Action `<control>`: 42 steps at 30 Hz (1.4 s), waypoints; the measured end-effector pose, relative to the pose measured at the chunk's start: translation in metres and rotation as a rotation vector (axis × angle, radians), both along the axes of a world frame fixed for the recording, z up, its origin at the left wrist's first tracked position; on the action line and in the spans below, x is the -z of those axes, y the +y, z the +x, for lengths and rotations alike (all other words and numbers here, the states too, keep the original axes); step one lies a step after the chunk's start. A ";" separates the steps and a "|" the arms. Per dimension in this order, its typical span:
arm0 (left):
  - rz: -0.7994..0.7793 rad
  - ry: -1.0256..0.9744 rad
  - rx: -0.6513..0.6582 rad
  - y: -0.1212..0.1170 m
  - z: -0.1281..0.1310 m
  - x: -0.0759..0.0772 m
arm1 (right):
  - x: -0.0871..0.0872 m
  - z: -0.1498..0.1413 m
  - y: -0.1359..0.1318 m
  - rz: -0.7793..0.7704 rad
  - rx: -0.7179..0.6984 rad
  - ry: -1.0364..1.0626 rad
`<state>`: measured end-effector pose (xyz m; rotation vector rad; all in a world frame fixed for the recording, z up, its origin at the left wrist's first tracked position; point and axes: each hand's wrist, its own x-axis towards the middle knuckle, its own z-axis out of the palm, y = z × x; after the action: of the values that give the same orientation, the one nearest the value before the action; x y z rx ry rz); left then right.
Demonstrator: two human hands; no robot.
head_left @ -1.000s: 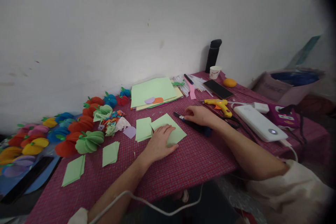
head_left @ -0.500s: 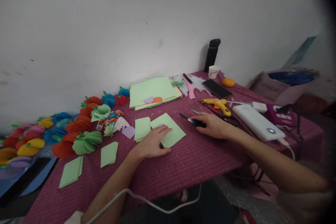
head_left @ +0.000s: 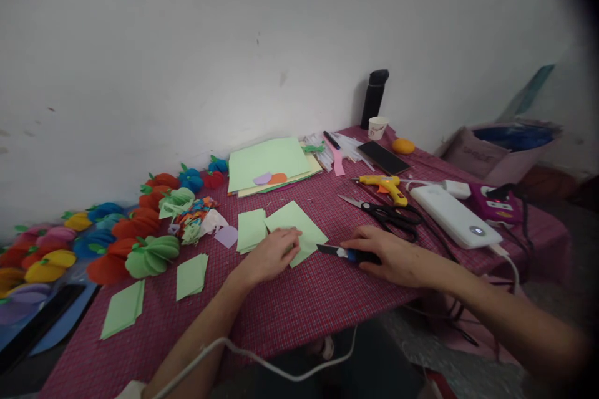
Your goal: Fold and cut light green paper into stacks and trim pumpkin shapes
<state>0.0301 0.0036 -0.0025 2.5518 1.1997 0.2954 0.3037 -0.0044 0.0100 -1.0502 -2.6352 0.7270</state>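
Head view shows a square green sheet (head_left: 304,219) lying on a checked tablecloth (head_left: 304,305), and everything else is placed from that sheet. On its near left part rests the left hand (head_left: 272,254), fingers bent close together; whether they pinch the paper or only press it, I cannot tell. Just right of the sheet, the right hand (head_left: 386,254) is closed around the handle of a utility knife (head_left: 344,253), whose dark blade points left and overlaps the sheet's right edge from this angle; contact is unclear.

Directly left of the sheet, and meeting its corner, is a stack of smaller green papers (head_left: 251,229). Farther left sits a green paper pumpkin (head_left: 153,255). Behind the sheet lies a pile of large papers (head_left: 266,159), with a purple piece and an orange one on top. To the sheet's right, beyond the knife, are black-handled scissors (head_left: 390,215), with a yellow glue gun (head_left: 386,184) behind them.
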 end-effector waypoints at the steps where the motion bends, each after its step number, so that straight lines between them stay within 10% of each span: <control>1: -0.003 -0.004 -0.015 0.000 0.000 0.000 | 0.001 -0.001 -0.003 -0.005 -0.014 -0.004; 18: -0.010 -0.058 -0.165 0.003 0.003 -0.006 | 0.016 -0.022 0.010 0.217 0.079 -0.122; 29: 0.183 0.266 -0.274 0.020 0.041 0.034 | 0.015 -0.021 0.011 0.201 0.057 -0.110; 42: 0.201 0.285 -0.256 0.020 0.039 0.036 | 0.023 -0.011 0.016 0.182 0.078 -0.048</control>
<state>0.0690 0.0236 -0.0389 2.6760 1.6861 0.1133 0.2931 0.0116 -0.0132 -1.1226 -2.6240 0.4409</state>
